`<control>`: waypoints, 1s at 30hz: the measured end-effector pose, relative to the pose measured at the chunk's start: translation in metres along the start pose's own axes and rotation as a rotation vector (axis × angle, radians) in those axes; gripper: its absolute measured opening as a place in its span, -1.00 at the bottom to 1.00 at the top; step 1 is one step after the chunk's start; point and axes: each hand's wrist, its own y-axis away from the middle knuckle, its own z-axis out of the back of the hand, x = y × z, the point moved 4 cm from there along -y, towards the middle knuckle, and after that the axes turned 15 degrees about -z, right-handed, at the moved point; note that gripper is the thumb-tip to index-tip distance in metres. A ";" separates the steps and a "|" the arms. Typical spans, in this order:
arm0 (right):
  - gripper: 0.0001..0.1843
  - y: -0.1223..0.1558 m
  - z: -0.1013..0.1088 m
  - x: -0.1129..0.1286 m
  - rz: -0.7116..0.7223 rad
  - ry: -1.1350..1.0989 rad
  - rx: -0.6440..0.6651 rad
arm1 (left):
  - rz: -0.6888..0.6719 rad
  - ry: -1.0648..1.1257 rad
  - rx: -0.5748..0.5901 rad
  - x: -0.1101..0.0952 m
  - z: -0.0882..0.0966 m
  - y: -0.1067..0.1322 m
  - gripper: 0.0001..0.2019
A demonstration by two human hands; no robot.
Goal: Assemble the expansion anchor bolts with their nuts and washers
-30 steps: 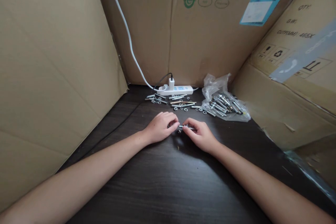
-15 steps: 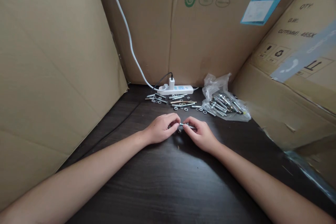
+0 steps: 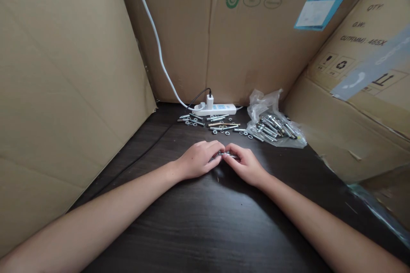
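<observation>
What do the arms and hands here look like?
They are a person's: the left grip and right grip are human hands with no glove, ring or watch showing. The left forearm and right forearm are bare, tapering toward the wrists, with no sleeve or cable.

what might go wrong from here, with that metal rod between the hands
The slim metal rod could slip: the right hand pinches it, and the left hand's grip at its other end is largely hidden. If dropped, it might roll into the loose washers and scatter them. The left forearm could also snag the black cable lying beside it.
</observation>
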 end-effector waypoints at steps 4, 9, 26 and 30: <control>-0.84 0.001 0.000 0.000 0.011 -0.027 -0.028 | -0.017 -0.059 0.016 -0.004 0.001 -0.001 -0.85; -0.86 -0.001 0.004 -0.005 -0.080 -0.064 -0.152 | 0.061 -0.146 0.097 -0.001 -0.001 -0.001 -0.81; -0.85 0.000 0.006 -0.003 -0.099 -0.055 -0.157 | 0.129 -0.213 0.051 0.008 -0.001 0.000 -0.85; -0.85 -0.001 0.005 -0.003 -0.083 -0.048 -0.134 | 0.085 -0.169 0.005 0.006 0.002 -0.001 -0.83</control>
